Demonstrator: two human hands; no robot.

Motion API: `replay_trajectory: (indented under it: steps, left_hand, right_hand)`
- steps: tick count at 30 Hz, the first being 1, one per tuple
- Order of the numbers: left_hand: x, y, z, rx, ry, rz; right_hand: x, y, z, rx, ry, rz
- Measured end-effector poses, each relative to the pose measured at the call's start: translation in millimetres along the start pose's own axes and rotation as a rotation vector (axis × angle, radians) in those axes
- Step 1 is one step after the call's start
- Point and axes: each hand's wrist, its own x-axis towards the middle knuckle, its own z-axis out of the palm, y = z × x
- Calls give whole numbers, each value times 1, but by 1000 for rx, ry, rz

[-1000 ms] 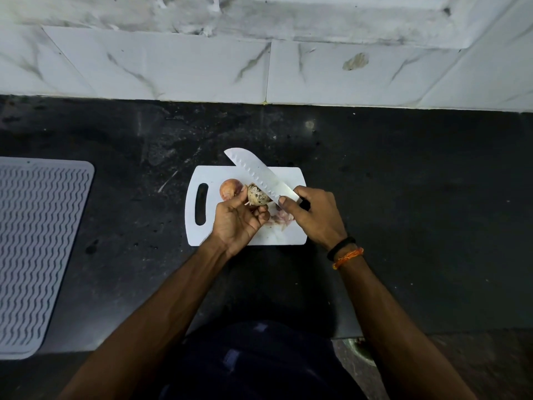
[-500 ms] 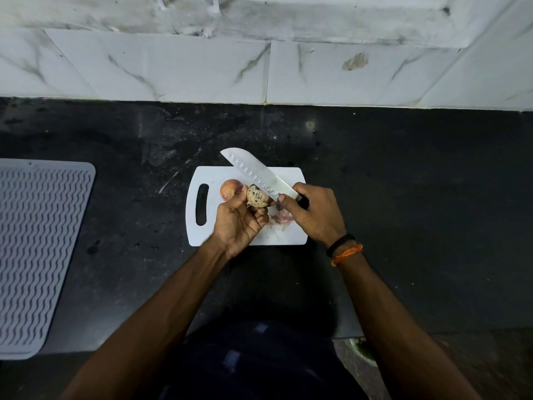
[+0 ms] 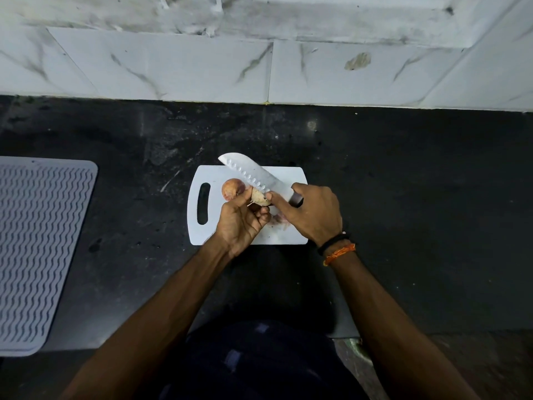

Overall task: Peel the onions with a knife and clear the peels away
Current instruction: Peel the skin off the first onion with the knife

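My left hand (image 3: 240,220) grips a small pale onion (image 3: 259,198) just above the white cutting board (image 3: 251,171). My right hand (image 3: 311,213) holds a wide dimpled knife (image 3: 253,176) by its dark handle, thumb on the onion, the blade's edge against the onion's top. A second, reddish unpeeled onion (image 3: 230,188) lies on the board just left of the held one. Pinkish peels (image 3: 278,220) lie on the board between my hands, partly hidden by my right hand.
The board sits on a dark stone counter (image 3: 403,183) below a white marble-tiled wall (image 3: 202,64). A grey ribbed mat (image 3: 37,249) lies at the counter's left end. The counter's front edge runs close to my body.
The knife and my right hand have shifted slightly left and toward the onion; my left hand has turned the onion a little. The reddish onion has stayed put.
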Motion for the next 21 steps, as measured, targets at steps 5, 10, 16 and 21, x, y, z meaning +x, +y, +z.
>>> replay_trajectory:
  steps: [5, 10, 16, 21]
  left_hand:
    - [3, 0, 2, 56, 19, 36]
    - [4, 2, 2, -11, 28, -40]
    - [3, 3, 5, -83, 2, -60]
    - [4, 4, 3, -129, 5, -67]
  right_hand:
    - [-7, 2, 3, 157, -109, 7]
    - [-9, 6, -7, 310, -14, 106]
    - [-7, 19, -14, 336, 27, 203]
    - [-8, 24, -19, 284, 61, 245]
